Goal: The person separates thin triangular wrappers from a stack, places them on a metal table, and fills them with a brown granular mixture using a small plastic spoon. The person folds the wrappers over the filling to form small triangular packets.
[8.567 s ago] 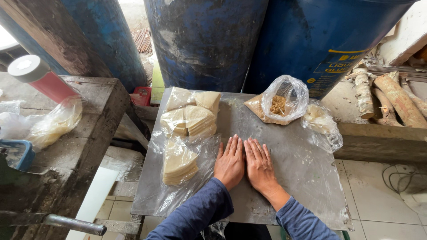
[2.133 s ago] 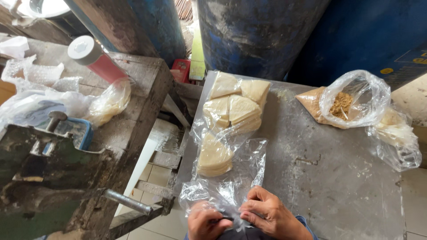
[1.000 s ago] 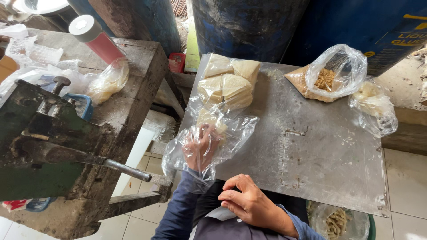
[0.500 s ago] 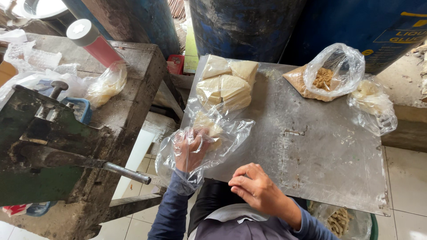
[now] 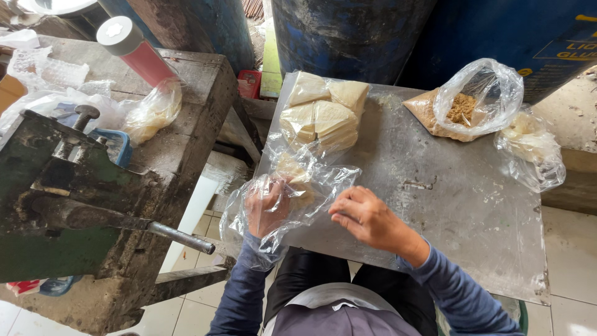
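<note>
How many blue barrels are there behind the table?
3. One blue barrel stands at the back left, one in the middle, one at the back right. More may be hidden outside the picture.

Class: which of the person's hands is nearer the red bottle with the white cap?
Left. The left hand, inside a clear plastic bag, lies nearer the red bottle; the right hand is farther right.

A rough workshop: green bench vise (image 5: 56,186), blue drums (image 5: 348,31).
</note>
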